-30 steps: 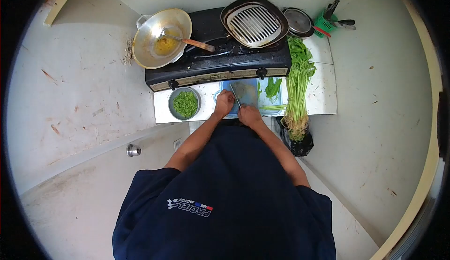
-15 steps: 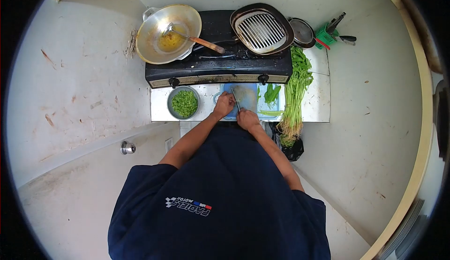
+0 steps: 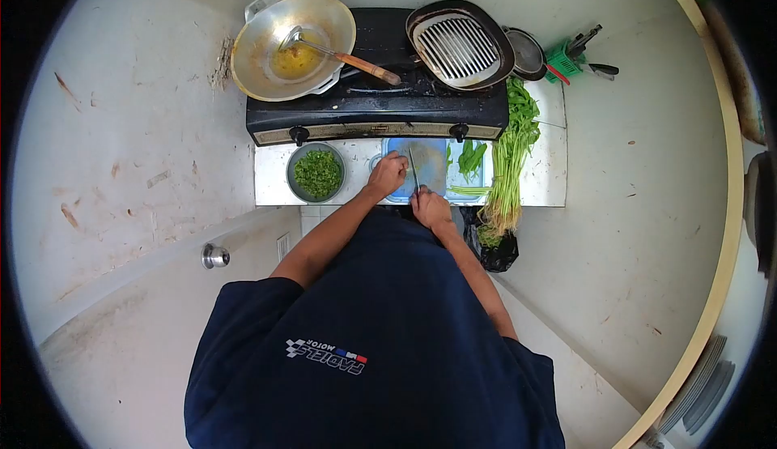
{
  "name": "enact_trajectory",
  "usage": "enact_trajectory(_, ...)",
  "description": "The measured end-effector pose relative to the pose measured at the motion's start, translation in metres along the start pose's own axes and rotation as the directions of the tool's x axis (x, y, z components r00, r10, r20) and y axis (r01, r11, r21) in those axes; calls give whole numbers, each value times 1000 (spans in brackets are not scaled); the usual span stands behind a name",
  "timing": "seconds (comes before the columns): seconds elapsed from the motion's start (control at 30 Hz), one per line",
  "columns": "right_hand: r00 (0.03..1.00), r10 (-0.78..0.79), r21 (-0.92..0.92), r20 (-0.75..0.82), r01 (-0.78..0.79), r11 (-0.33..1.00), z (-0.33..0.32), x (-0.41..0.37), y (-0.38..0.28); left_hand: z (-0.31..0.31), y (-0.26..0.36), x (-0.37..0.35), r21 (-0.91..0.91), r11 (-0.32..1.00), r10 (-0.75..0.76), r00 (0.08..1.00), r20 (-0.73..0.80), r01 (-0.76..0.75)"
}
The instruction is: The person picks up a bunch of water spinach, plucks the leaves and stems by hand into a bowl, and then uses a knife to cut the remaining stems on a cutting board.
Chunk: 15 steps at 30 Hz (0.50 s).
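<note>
Steel bowl (image 3: 317, 175) of finely chopped greens stands at the left end of the white counter (image 3: 271, 183), just beside the blue cutting board (image 3: 395, 148). Behind both, the black stove (image 3: 376, 110) carries a wok (image 3: 293, 44) on its left burner.

Left hand (image 3: 387, 175): it rests on the left part of the board with the fingers curled downward. At this range it cannot be determined whether the fingers pin any stems or only press on the board.

Knife (image 3: 413, 170): the blade lies over the board between the two hands, tip pointing toward the stove.

Right hand (image 3: 429, 206): it is closed around the knife handle at the near edge of the board.

Loose leaves (image 3: 471, 157) lie on the right part of the board. A long bundle of leafy stems (image 3: 511, 149) lies on the counter just beside them.

Handling notes: the knife is judged rigid, light and sharp, so grip it by the handle only. The greens are judged soft, light and limp, probably damp. Gather them into a tight bunch and hold them with curled fingertips, well clear of the edge.
</note>
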State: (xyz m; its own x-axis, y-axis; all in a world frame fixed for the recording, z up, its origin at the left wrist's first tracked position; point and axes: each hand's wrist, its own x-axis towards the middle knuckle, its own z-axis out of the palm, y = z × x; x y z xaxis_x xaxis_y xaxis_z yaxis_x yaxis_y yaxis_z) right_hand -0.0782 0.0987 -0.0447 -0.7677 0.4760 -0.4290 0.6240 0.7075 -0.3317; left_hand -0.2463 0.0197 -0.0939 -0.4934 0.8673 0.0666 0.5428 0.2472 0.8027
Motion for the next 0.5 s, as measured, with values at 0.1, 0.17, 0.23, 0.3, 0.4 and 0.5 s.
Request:
enact_trajectory(0.1,999,-21,43,-26,22,999,5,-4,-1,-5,6,-2,-15,999,-43,998,42,43)
enact_trajectory(0.17,999,-25,52,-33,26,998,7,-1,1,-5,3,0,-20,999,-26,999,45,27)
enact_trajectory(0.23,1000,0,36,-4,0,999,6,-2,-4,-6,2,0,-23,1000,-3,999,33,3)
enact_trajectory(0.3,1000,-11,37,-23,12,999,7,-1,-6,-6,4,0,-36,999,-4,1000,27,5)
enact_trajectory(0.4,999,-24,27,-27,25,999,12,7,-8,-7,6,0,-60,998,-22,1000,22,23)
enact_trajectory(0.5,996,-67,45,-54,69,997,13,17,-8,-5,1,-1,-18,1000,-18,1000,25,19)
